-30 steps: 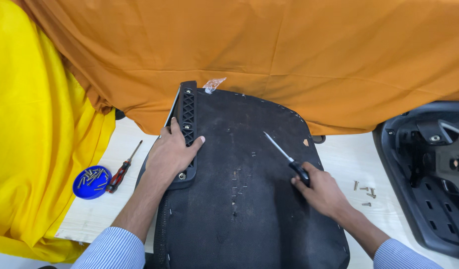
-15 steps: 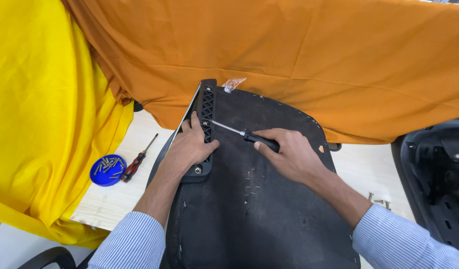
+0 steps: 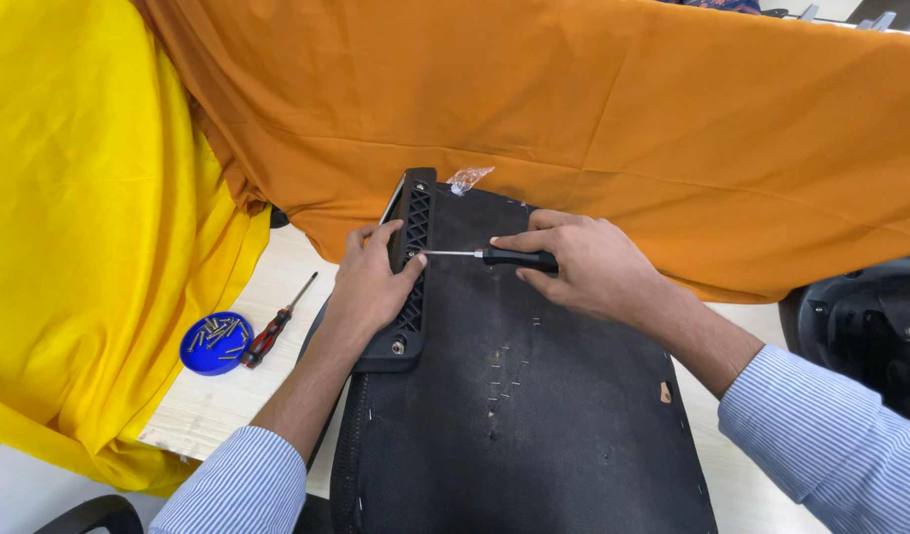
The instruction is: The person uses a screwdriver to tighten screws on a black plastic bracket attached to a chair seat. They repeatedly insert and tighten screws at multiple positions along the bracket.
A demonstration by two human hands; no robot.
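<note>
A black fabric-covered chair seat (image 3: 534,415) lies underside up on a pale wooden table (image 3: 227,396). Along its left edge runs a black plastic bracket (image 3: 413,247) with a lattice pattern and a screw near its lower end. My left hand (image 3: 371,277) grips this bracket from the left side. My right hand (image 3: 583,262) holds a black-handled screwdriver (image 3: 494,257) level, its metal tip touching the bracket's inner side just beside my left thumb.
A blue round lid (image 3: 215,343) holding several screws and a red-handled screwdriver (image 3: 273,331) lie on the table at left. Orange cloth (image 3: 623,119) hangs behind, yellow cloth (image 3: 69,218) at left. A black plastic chair part (image 3: 870,331) sits at the right edge.
My right hand has brought the screwdriver from the seat's right side across to the bracket, and the tip now rests against it. My left hand has slid further up the bracket.
</note>
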